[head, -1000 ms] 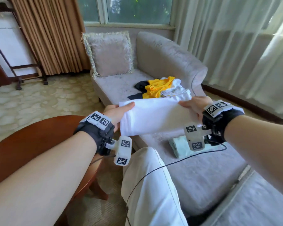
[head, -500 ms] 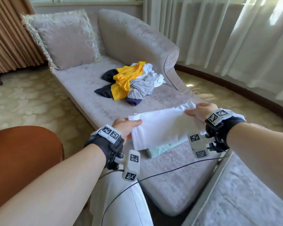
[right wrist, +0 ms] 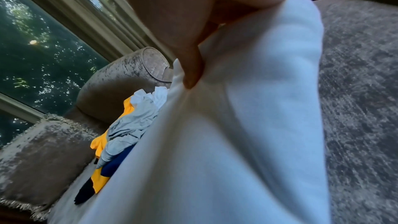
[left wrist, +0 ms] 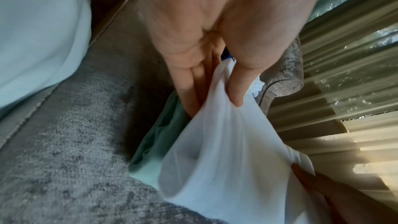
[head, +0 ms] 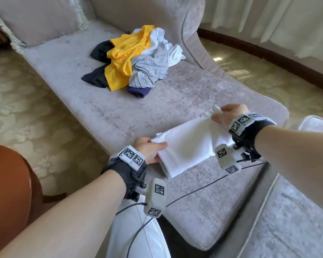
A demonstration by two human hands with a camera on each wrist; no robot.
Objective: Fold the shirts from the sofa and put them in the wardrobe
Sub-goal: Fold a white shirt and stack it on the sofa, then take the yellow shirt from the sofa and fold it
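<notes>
Item: white shirt (head: 190,144), folded into a flat panel, being held low over the front of the sofa (head: 119,101) seat, lower edge touching or nearly touching the cushion.

Holding: left hand (head: 149,151) is pinching the near-left end, thumb above and fingers (left wrist: 189,91) beneath; right hand (head: 226,116) is pinching the far-right corner. Both hands are closed on the cloth, probably to keep it taut so the folds hold while it is being set down.

Beneath: a pale green folded garment (left wrist: 159,140) is lying under the white shirt, likely the start of a stack of finished pieces.

Remaining: a loose pile of unfolded shirts (head: 136,58), yellow, grey, white and dark, is waiting further back on the seat, well apart.

Change: the shirt is now sitting lower and covering nearly all of the green garment, which was showing plainly a moment earlier.
</notes>
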